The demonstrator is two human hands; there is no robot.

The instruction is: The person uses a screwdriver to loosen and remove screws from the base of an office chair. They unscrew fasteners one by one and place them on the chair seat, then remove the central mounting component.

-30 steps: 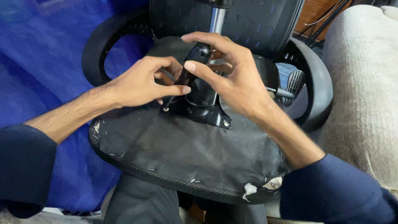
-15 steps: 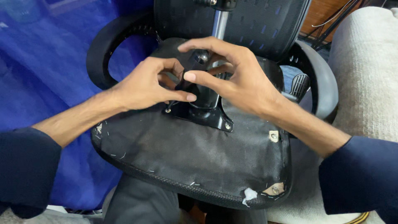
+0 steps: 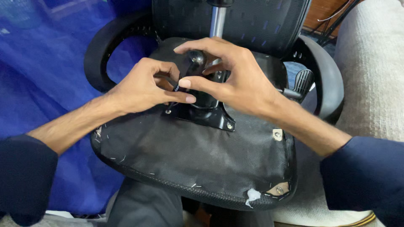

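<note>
Two hands meet over upturned chair seat (image 3: 189, 147), at black metal plate (image 3: 206, 113) in seat's middle. Left hand (image 3: 145, 86) pinches small black tool (image 3: 173, 86), tip pointing right. Right hand (image 3: 237, 82) curls round black knob (image 3: 197, 56) above plate, equally near.

A blue tarp (image 3: 50, 63) lies left, a beige cushion (image 3: 370, 71) right.

Two hands, left hand (image 3: 143, 86) and right hand (image 3: 235, 82), one overturned chair seat (image 3: 189, 155), one black mounting plate (image 3: 206, 113), two armrests, one chrome column (image 3: 217, 21), one paddle lever (image 3: 302, 82).
</note>
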